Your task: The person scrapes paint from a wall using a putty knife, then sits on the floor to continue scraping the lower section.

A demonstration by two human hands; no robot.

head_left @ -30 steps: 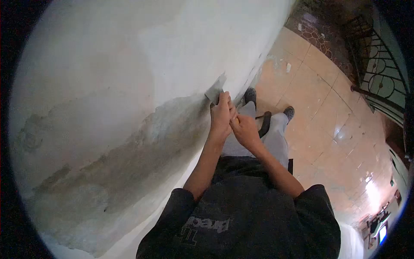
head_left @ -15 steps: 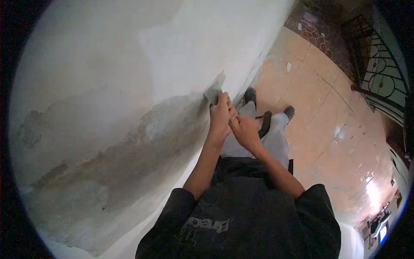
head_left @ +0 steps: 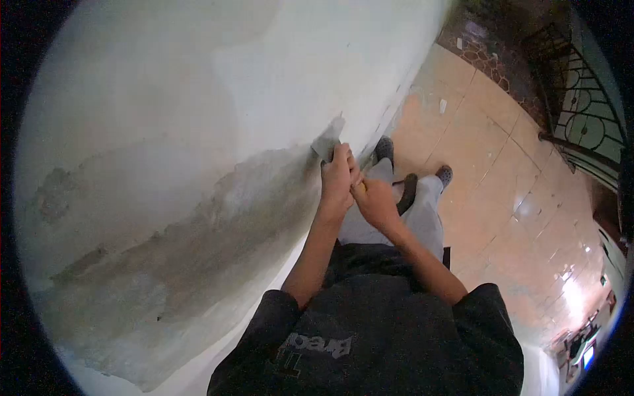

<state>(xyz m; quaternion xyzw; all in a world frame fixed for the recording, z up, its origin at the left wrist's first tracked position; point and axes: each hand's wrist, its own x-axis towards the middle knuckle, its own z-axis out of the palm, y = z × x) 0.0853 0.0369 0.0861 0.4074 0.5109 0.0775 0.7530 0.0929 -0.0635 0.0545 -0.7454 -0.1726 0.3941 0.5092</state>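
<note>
A scraper with a flat grey metal blade (head_left: 326,140) is pressed flat or nearly flat to the wall (head_left: 284,72), at the upper edge of a grey-brown bare patch (head_left: 211,247). My left hand (head_left: 337,181) is closed around the scraper just behind its blade. Lower down, my right hand (head_left: 376,200) is wrapped round the end of the handle, where a bit of yellow shows between the hands. Fingers cover most of the handle.
My feet in dark clogs (head_left: 444,175) stand on an orange tiled floor (head_left: 489,178) close to the wall's base. A small white scrap (head_left: 442,105) lies on the tiles. A black metal railing (head_left: 584,112) is at the upper right.
The view has shifted very slightly. Both hands and the scraper blade stay at nearly the same spot on the wall.
</note>
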